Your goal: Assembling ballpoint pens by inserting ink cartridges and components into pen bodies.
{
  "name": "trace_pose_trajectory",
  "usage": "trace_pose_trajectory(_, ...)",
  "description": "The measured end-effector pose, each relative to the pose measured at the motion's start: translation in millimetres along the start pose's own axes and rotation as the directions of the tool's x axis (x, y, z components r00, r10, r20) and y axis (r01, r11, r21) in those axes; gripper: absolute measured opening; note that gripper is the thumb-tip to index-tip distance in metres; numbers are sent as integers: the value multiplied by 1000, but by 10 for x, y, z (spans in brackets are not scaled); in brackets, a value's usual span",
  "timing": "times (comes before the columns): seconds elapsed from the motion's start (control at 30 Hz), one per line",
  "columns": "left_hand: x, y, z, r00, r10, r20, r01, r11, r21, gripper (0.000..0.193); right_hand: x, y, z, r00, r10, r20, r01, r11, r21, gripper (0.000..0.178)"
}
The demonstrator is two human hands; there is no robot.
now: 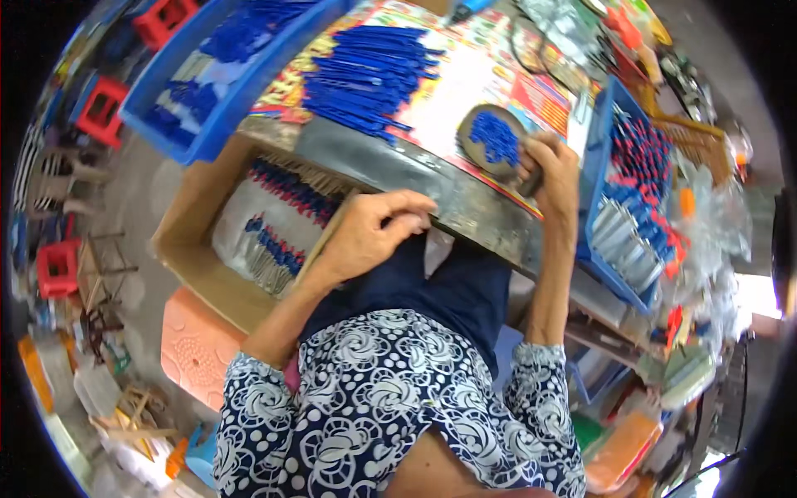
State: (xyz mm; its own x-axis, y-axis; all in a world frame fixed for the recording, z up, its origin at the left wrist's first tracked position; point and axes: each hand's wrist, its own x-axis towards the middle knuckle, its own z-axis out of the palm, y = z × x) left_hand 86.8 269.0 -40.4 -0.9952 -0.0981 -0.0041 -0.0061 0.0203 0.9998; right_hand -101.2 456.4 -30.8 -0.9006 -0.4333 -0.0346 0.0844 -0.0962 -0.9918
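One dish (477, 159) of blue bits (495, 137), my right hand (551, 170) curled at its rim, my left hand (374, 232) half-closed, both holds unclear.

Over on the person's right side of the table (486, 222), near its front edge, I can see 1 round, grey-brown dish (470, 154); small bright-blue pieces (496, 139) lie heaped inside (too blurred to make out singly), bare dish showing around them.
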Motion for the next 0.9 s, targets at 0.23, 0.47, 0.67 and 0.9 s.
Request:
trace_pose_trajectory(0.23,540,125,70,1000,25,10,-24,996,-82,21,124,131,57,1000,21,8,-21,996,88,7)
trace_pose_trajectory(0.47,1254,25,322,998,66,4,-67,997,45,22,126,169,79,999,-9,45,3,994,113,6)
trace_pose_trajectory(0.67,1329,-41,478,999,21,-46,-27,989,-142,16,83,194,121,999,-1,36,-8,971,240,6)
trace_pose_trajectory(0.9,1317,-20,555,952,241,-190,-214,965,148,12,36,227,223,998,-51,-46,62,956,286,8)
